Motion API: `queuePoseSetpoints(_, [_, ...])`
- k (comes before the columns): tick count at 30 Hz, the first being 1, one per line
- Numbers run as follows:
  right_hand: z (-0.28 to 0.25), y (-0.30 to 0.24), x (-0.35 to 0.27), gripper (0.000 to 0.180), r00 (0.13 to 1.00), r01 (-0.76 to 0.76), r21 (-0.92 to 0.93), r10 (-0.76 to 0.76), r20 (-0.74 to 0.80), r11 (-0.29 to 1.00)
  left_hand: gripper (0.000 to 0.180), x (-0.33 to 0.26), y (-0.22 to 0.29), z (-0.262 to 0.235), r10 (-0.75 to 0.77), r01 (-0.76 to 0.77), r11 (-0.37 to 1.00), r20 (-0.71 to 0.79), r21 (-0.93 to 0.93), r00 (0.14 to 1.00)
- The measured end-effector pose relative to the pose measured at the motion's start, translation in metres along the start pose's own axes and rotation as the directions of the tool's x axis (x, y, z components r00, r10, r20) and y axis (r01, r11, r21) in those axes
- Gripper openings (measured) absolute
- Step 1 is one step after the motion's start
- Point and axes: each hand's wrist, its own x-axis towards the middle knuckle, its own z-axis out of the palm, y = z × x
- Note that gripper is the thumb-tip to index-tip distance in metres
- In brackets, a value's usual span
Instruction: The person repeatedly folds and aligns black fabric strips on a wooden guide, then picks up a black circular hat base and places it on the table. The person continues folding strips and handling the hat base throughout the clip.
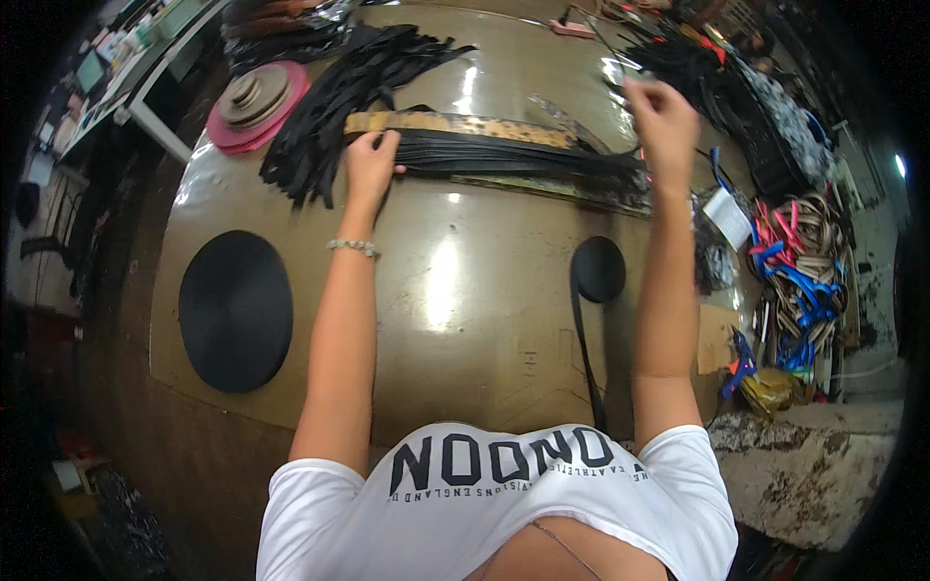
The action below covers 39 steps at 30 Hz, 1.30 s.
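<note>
A bundle of long black webbing strips (504, 155) lies crosswise on the table, along a worn, spotted yellow board (455, 123). My left hand (371, 167) is closed on the bundle's left end, thumb and fingers pressed together. Raised above the bundle's right end is my right hand (666, 126), its fingers drawn into a pinch; whatever they hold, if anything, is too small to make out. A flat dark bar (552, 191) lies along the near side of the bundle. Beyond my left hand spreads a heap of loose black strips (334, 107).
A large black webbing roll (235, 310) lies at the left. A smaller roll (599, 269) trails its tail toward me. Pink and tan discs (255, 105) are stacked at the far left. Coloured straps (799, 261) and blue-handled pliers (741, 363) crowd the right edge.
</note>
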Motion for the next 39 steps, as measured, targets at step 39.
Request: queuePoseSetpoints(39, [-0.073,0.173,-0.076,0.017,0.871,-0.472,-0.097,0.48,0.099,0.876,0.034,0.001,0.004,0.003,-0.123,0.123,0.991,0.001,0.045,0.992])
